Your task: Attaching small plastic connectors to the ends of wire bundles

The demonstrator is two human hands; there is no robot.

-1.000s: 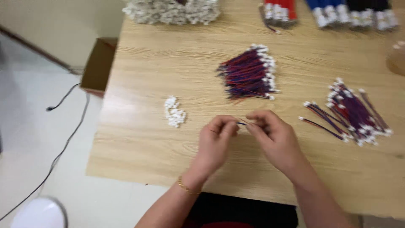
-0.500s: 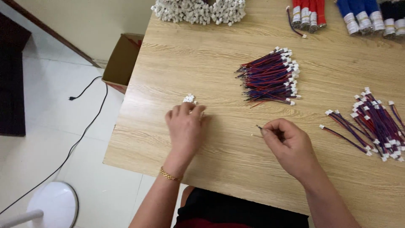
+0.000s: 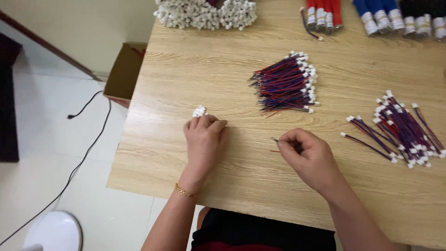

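- Floor at far left: black cable (image 3: 69, 174), white round base (image 3: 53, 232), cardboard box (image 3: 121, 72) beside table (image 3: 195, 65).
- Small white connector pile (image 3: 199, 111) lies on table just ahead of left hand (image 3: 204, 139); fingertips are curled down over/next to it. A connector may be pinched, but that can't be told – fingers hide it.
- Gold bracelet (image 3: 185, 190) is worn on left wrist.
- Wire (image 3: 275, 145) is pinched in right hand (image 3: 309, 155), fingers closed round it; only short red/dark ends are seen left of thumb.
- Wire's long axis approx. left–right, ends pointing left twd. left hand; rest is hidden in fist.
- Middle bundle (image 3: 285, 83): red/blue wires, white plugs at right end, bare ends pointing left. Judged as stock w/ one end not yet fitted.
- Right bundle (image 3: 404, 130): white plugs seen at both ends, lying diagonally. Judged as finished pieces.
- Progress est.: finished heap is roughly comparable to the stock, so much is left; current wire not yet fitted.
- Back edge: white connector heap (image 3: 204, 11), coloured wire rolls (image 3: 371, 16).
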